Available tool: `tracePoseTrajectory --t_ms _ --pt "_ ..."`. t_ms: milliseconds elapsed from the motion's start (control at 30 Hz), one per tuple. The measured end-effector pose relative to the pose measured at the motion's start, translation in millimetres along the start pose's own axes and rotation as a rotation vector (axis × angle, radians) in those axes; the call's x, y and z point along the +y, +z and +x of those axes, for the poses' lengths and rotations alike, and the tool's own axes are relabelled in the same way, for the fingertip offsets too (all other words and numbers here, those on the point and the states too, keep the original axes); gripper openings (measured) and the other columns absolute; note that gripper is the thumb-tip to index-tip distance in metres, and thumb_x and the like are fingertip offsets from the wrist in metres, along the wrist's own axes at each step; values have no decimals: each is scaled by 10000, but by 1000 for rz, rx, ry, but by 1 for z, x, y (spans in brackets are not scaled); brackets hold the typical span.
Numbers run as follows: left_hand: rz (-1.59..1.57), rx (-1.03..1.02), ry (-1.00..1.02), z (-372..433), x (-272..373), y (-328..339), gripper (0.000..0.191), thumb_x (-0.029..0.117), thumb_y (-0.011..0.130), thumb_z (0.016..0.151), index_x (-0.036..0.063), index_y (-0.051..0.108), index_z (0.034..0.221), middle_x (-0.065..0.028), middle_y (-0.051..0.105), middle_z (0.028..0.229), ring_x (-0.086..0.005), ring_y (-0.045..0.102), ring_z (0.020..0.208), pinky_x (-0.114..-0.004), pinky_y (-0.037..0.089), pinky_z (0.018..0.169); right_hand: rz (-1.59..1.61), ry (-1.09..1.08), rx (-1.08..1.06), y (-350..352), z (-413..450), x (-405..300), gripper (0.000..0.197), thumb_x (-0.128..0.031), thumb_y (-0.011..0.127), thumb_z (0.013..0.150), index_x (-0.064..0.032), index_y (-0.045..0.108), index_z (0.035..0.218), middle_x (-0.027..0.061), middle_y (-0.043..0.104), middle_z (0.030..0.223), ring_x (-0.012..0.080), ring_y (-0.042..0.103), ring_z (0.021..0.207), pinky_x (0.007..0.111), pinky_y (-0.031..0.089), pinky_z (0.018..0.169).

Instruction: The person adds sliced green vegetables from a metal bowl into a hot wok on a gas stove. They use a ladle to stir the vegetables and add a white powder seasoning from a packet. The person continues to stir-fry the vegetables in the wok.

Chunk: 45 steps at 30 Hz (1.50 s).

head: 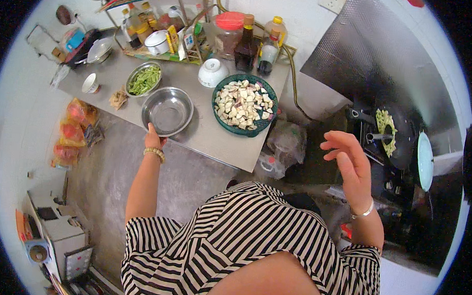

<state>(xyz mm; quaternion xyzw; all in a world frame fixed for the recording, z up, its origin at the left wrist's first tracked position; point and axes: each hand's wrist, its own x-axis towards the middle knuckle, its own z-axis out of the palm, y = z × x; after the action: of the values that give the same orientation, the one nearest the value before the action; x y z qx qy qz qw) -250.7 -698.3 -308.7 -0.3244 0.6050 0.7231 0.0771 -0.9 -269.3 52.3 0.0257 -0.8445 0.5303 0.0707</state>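
Observation:
My left hand [154, 137] grips the near rim of an empty stainless steel bowl [168, 110], thumb on top and fingers underneath. The bowl is at the counter's front edge; I cannot tell whether it rests there or is lifted. Just behind it sits a steel bowl of cut green beans [144, 80]. To its right, a green plastic basket [242, 133] holds diced, pale vegetable pieces with purplish skin [243, 103]. My right hand [350, 167] hangs in the air with nothing in it, fingers loosely apart, between the counter and the stove.
A wok [406, 134] with pale green food and a ladle [378, 137] stands on the stove at right, beside a light blue plate [425, 162]. An upturned white bowl [213, 73], a dark sauce bottle [245, 46] and a red-lidded jar [227, 36] line the counter's back.

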Motion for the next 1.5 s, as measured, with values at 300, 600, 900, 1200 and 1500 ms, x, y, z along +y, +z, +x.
tracePoseTrajectory --t_ms 300,600,900,1200,1500 --pt "-280 -132 42 35 -14 25 554 459 505 918 0 471 1224 -136 552 1111 -263 574 943 -361 509 796 -27 185 397 -17 -42 12 288 -110 454 947 -12 526 1208 82 588 1124 147 584 964 269 471 811" --pt "-72 -124 -55 3 -100 10 544 435 349 940 72 428 1338 -98 552 1249 -226 541 1096 -401 398 916 -463 92 578 -52 -75 59 300 -129 620 871 -45 541 1148 116 555 886 180 587 759 296 482 687" --pt "132 105 201 -119 -73 59 442 370 426 952 73 526 1263 -117 561 1210 -227 547 1072 -347 455 832 1005 491 988 -111 -40 149 335 -256 590 911 6 465 1079 134 538 947 257 593 854 366 530 765" --pt "36 64 189 -162 -82 76 270 187 498 926 72 544 1165 -60 580 1070 -167 546 937 -319 442 797 931 548 934 -180 -47 164 85 -16 514 836 13 470 903 115 521 770 257 591 691 385 548 627" --pt "66 13 258 -167 -87 89 260 146 472 926 50 539 1159 -52 577 1099 -163 551 943 -305 437 772 -1009 609 568 -299 -123 177 384 -118 482 863 49 437 1207 268 622 960 379 632 807 457 503 692"
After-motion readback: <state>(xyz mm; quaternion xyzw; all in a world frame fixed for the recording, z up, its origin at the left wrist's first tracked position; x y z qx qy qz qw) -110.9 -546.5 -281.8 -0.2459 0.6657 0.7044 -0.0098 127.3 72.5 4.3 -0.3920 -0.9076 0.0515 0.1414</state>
